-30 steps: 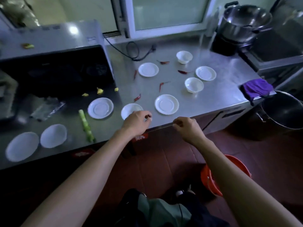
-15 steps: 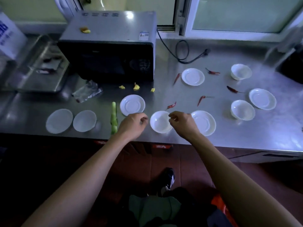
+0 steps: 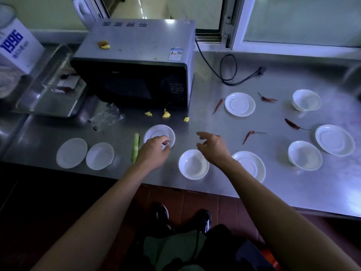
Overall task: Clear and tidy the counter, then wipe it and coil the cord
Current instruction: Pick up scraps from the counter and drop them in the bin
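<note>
The steel counter [image 3: 277, 184] holds several white saucers and bowls. My left hand [image 3: 154, 151] curls its fingers over the near rim of a saucer [image 3: 159, 133] and pinches it. My right hand [image 3: 213, 146] hovers with loosely spread fingers just beyond a bowl [image 3: 193, 165], and its forearm crosses another saucer [image 3: 253, 167]. Several dried red chilies lie about, the nearest [image 3: 249, 136] to the right of that hand. The black cord ends in a plug [image 3: 261, 70] and lies loose behind a far saucer [image 3: 239, 104].
A microwave [image 3: 136, 55] stands at the back with yellow scraps [image 3: 166, 115] in front of it and one on top. A green stalk [image 3: 135, 149], crumpled plastic [image 3: 106, 118] and two lids [image 3: 71, 153] lie at the left. A metal tray [image 3: 48, 92] sits far left.
The view swung left to centre on the microwave. My left hand moved onto the saucer's rim. My right hand reached forward past the bowl, and the chili that lay there is no longer visible.
</note>
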The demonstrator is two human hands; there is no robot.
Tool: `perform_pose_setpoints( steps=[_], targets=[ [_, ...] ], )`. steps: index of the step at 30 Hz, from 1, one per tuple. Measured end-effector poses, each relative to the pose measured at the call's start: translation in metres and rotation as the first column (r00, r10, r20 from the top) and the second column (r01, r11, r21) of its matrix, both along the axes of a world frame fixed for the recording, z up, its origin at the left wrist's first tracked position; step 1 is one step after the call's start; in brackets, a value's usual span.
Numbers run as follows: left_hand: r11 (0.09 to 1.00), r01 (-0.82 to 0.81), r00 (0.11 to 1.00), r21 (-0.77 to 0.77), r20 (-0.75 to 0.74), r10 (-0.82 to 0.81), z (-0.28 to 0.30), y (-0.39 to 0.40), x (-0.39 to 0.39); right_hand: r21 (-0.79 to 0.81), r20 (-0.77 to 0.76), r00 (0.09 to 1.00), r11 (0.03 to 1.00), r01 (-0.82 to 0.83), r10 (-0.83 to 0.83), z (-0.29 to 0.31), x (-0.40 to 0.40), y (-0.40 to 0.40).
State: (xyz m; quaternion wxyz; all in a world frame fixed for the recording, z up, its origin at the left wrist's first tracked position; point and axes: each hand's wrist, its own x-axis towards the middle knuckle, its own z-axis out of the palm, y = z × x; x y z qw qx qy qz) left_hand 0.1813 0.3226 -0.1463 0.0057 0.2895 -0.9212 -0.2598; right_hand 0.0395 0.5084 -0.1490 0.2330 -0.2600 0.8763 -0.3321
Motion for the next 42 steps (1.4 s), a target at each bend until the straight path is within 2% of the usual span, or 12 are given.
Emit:
perform_pose_setpoints(
  steps=[2, 5, 7, 16, 20, 25, 32, 37, 42],
  targets=[
    [0.999, -0.025, 1.0, 0.024, -0.002, 0.025, -0.002, -0.009, -0.004, 0.014, -0.005, 1.0, 1.0, -0.015, 0.015, -0.006, -0.005, -0.009],
    [0.98, -0.074, 0.996, 0.185, -0.026, 0.081, -0.009, -0.023, -0.015, 0.054, -0.02, 1.0, 0.999, -0.007, 0.008, -0.017, -0.011, -0.023],
    [0.971, -0.068, 0.997, 0.23, -0.026, 0.076, -0.012, -0.034, -0.026, 0.098, -0.021, 1.0, 0.995, -0.009, 0.012, -0.024, -0.014, -0.031],
    [0.987, 0.006, 0.999, 0.159, 0.031, -0.011, -0.054, -0.123, -0.079, 0.281, -0.045, 0.998, 0.958, 0.058, -0.047, -0.035, -0.046, -0.093],
    [0.99, 0.037, 0.999, 0.135, -0.001, -0.037, -0.066, -0.148, -0.102, 0.295, -0.073, 0.995, 0.952, 0.085, -0.066, -0.043, -0.06, -0.123],
    [0.991, 0.086, 0.995, 0.101, -0.051, -0.081, -0.08, -0.157, -0.125, 0.293, -0.125, 0.988, 0.948, 0.128, -0.095, -0.056, -0.07, -0.148],
    [0.982, 0.146, 0.986, 0.118, -0.101, -0.134, -0.096, -0.157, -0.132, 0.4, -0.213, 0.977, 0.914, 0.066, 0.023, -0.074, -0.075, -0.164],
    [0.977, 0.189, 0.973, 0.097, -0.153, -0.173, -0.1, -0.155, -0.136, 0.4, -0.268, 0.963, 0.913, 0.08, 0.033, -0.081, -0.072, -0.162],
    [0.976, 0.204, 0.974, 0.072, -0.117, -0.195, -0.102, -0.154, -0.146, 0.396, -0.27, 0.963, 0.911, 0.112, -0.001, -0.083, -0.071, -0.162]
  ],
)
